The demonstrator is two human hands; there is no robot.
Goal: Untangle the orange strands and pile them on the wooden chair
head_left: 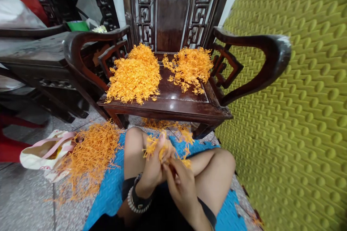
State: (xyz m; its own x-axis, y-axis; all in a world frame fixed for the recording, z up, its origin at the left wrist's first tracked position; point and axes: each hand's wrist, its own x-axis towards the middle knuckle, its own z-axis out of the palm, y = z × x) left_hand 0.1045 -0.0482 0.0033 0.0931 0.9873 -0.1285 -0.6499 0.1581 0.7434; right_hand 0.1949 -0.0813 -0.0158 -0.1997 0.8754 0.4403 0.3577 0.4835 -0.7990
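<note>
My left hand [153,166] and my right hand [180,178] meet over my lap, both closed on a small bunch of orange plastic pieces [151,146]. Orange bits stick out above and between the fingers. A bracelet and a watch circle my left wrist. I sit cross-legged on a blue mat [108,187]. Ahead stands a dark carved wooden chair [173,106] with two heaps of orange pieces on its seat, a larger heap [134,75] on the left and a smaller heap [191,66] on the right.
A loose pile of orange strands [89,155] lies on the floor at my left, beside a white bag with pink handles [45,153]. A yellow-green bumpy mat [292,115] rises at the right. A dark wooden table [32,57] and red stool [11,144] stand left.
</note>
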